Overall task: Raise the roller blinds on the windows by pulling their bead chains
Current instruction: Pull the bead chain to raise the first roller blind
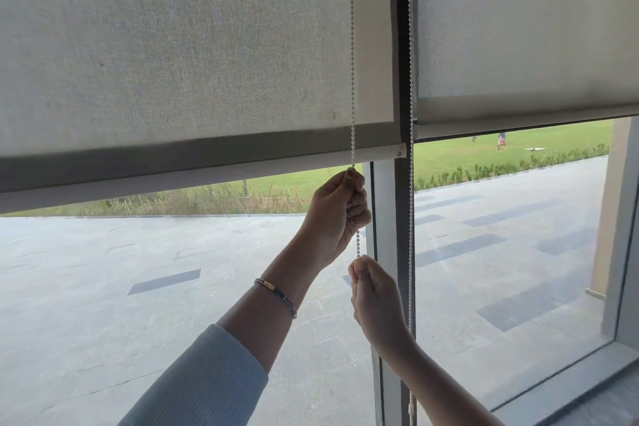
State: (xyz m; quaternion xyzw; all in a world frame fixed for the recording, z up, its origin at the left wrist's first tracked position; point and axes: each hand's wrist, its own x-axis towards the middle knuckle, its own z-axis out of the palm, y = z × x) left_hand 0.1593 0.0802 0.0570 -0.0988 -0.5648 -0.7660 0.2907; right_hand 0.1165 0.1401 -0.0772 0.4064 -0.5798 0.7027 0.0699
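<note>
A beige roller blind covers the upper part of the left window, its bottom bar slanting across the view. A white bead chain hangs in front of its right edge. My left hand is closed on this chain just under the bar. Directly below, my right hand grips the same chain. The right window has its own blind, raised slightly higher, and a second bead chain hanging along the dark frame post.
Through the glass lie a paved terrace and a green lawn with low shrubs. A window sill runs along the bottom right. A pillar stands outside at the right edge.
</note>
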